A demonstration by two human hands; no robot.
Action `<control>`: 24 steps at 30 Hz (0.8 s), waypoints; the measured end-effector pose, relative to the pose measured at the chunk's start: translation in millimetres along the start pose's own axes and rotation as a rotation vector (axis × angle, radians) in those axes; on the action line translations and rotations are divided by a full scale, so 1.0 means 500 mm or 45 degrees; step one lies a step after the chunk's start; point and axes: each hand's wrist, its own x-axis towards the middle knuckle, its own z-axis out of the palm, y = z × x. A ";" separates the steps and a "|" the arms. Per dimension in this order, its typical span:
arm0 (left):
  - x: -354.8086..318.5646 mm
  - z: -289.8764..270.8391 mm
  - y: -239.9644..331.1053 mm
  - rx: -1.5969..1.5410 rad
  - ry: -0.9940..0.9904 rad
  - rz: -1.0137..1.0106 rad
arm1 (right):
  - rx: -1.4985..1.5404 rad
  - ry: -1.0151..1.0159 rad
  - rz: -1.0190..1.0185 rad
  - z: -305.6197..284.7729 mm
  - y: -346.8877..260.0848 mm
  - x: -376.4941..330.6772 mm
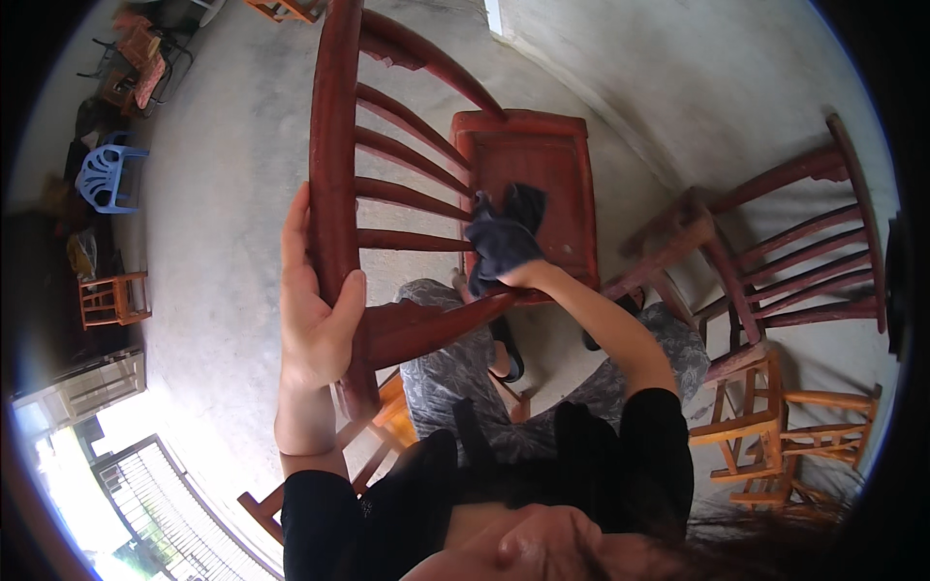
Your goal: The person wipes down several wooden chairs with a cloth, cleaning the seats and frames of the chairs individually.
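A dark red wooden chair (334,126) stands in front of me, its slatted back nearest and its seat (564,184) beyond. My left hand (322,320) is closed round the top rail of the back, the thumb on the near side and the fingers along the outer edge. In my right hand (526,274) is a bunched dark blue cloth (509,232). The cloth lies at the foot of the slats, against the rear of the seat. The fingers of that hand are mostly hidden by the cloth.
To the right stands another dark red chair (804,252), near the wall, with small orange-brown wooden chairs (746,426) below it. A blue plastic chair (108,177) and a small wooden stool (114,299) stand at the far left. My legs (450,358) straddle the chair's near side.
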 end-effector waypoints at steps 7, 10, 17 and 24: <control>0.003 0.026 0.020 -0.043 0.057 0.004 | 0.014 -0.053 -0.060 -0.025 0.028 0.025; 0.001 0.025 0.034 -0.030 0.118 -0.017 | 0.156 0.195 -0.141 -0.008 0.066 -0.015; 0.007 0.016 0.019 0.012 0.148 -0.028 | -0.072 0.328 0.215 0.061 0.137 0.048; 0.007 -0.001 0.006 0.089 0.067 -0.049 | -0.299 0.494 0.181 0.128 0.224 0.130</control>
